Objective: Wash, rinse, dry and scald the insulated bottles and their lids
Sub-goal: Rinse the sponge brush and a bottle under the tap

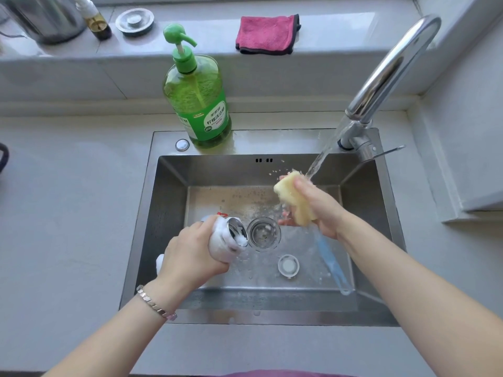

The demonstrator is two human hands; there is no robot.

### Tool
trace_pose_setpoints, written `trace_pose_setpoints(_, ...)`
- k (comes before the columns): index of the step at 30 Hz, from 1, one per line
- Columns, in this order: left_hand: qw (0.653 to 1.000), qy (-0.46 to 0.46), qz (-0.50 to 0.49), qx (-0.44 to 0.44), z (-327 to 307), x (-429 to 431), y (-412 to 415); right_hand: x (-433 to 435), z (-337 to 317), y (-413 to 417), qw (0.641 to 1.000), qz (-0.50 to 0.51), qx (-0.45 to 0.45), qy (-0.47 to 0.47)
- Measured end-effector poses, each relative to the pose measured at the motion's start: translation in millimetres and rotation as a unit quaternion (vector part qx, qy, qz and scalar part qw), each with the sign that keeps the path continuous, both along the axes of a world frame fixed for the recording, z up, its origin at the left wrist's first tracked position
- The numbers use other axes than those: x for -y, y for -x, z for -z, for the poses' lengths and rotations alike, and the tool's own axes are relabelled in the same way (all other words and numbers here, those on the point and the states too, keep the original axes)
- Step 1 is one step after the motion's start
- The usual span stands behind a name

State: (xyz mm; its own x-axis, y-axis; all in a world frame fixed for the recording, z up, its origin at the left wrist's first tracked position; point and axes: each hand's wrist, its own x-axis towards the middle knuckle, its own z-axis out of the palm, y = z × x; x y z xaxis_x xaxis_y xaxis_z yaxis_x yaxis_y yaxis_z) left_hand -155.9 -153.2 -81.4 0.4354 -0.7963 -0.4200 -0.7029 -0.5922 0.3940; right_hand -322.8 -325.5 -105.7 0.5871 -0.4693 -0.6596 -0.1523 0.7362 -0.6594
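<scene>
My left hand [190, 254] grips a small white insulated bottle [227, 240] over the sink, tilted with its steel mouth toward the drain; foam sits in the mouth and on the body. My right hand [315, 205] squeezes a yellow sponge [292, 198] under the water running from the tap [386, 74]. A round clear lid [288, 265] lies on the sink floor near the front. A blue bottle brush [330, 261] lies on the sink floor under my right forearm.
The steel sink [168, 191] has an open drain [263, 234] at its middle. A green pump bottle of dish soap [198, 104] stands at the back rim. A pink cloth [268, 34], a sink plug [134, 21] and a metal kettle [46, 17] sit on the sill.
</scene>
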Motion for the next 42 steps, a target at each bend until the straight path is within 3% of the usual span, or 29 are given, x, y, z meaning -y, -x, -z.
trace_pose_setpoints(7, 1.0, -0.006, 0.002, 0.006, -0.2, 2.8, 1.5, -4.2, 8.5, -3.6, 0.999, 0.044, 0.006, 0.019)
trace_pose_setpoints(11, 1.0, -0.005, 0.005, 0.011, 0.7, 0.6, -0.6, 0.3, 13.0, -7.3, 0.998, 0.049, 0.03, -0.036)
trace_pose_setpoints(13, 1.0, -0.003, 0.005, 0.007, 0.9, 0.5, -1.4, 1.8, 12.0, -11.4, 0.999, 0.039, -0.001, -0.031)
trace_pose_setpoints(17, 1.0, -0.008, 0.009, 0.009, 0.3, 1.1, -2.1, -0.9, 12.0, -19.0, 0.987, 0.006, -0.145, 0.073)
trace_pose_setpoints(22, 1.0, -0.01, 0.008, 0.008, 1.2, 1.3, -1.9, -2.2, 8.2, -22.7, 0.987, 0.038, -0.149, 0.046)
trace_pose_setpoints(26, 1.0, -0.014, 0.008, 0.007, 1.5, 0.2, -0.1, -0.5, 5.8, -19.7, 0.992, 0.041, -0.115, 0.015)
trace_pose_setpoints(32, 1.0, -0.009, 0.005, 0.001, 0.3, 1.1, -0.6, 10.5, -8.6, -5.7, 0.99, 0.06, 0.06, -0.11)
trace_pose_setpoints(37, 1.0, -0.006, 0.003, 0.003, -0.3, 1.3, 1.7, 5.7, -11.5, 4.1, 0.994, 0.012, 0.087, -0.067)
trace_pose_setpoints(42, 1.0, -0.003, 0.001, 0.008, -0.4, 0.2, 2.6, 4.5, -4.3, -0.5, 0.996, 0.051, 0.067, -0.002)
